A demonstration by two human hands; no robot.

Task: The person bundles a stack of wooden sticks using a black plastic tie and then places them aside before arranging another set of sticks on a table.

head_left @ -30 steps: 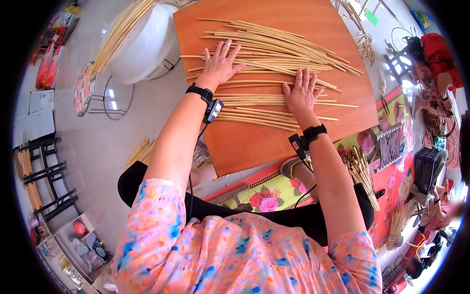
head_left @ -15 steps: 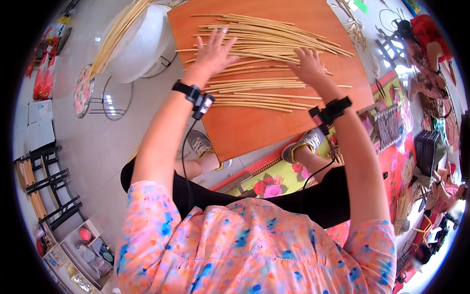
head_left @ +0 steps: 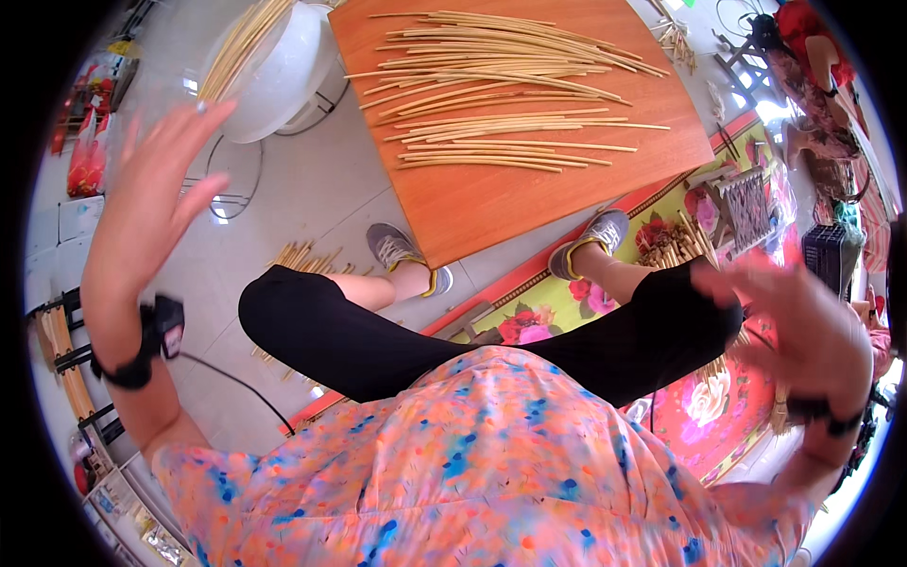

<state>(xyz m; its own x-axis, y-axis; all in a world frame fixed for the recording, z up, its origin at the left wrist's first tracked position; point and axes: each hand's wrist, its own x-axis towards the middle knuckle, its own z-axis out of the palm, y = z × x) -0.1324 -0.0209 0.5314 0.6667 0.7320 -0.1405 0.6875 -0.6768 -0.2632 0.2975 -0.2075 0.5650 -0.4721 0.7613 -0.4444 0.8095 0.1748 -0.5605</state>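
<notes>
Long, thin, pale-yellow sticks [head_left: 510, 90] lie in loose, roughly parallel rows on an orange-brown tabletop [head_left: 529, 217]. My left hand [head_left: 165, 180] is raised to the left of the table, fingers spread, with nothing in it. In the picture its fingertips come close to a bundle of similar sticks [head_left: 236, 52] lying across a translucent white tub [head_left: 283, 90]. Off to the right, beside my knee, my right hand [head_left: 803, 326] is blurred, its fingers stretched apart with no object visible in them. Both wrists wear black straps with small devices and cables.
Short cut sticks [head_left: 675, 246] are heaped beside my right knee, and more [head_left: 307, 257] lie on the floor by my left knee. A red and yellow flowered mat [head_left: 539, 321] runs under my right foot. A dark crate [head_left: 824, 250] stands at the far right.
Both hands have lifted off the sticks on the table and swung apart, the left outward to the left, the right outward and back toward my body. The sticks stay spread on the table.
</notes>
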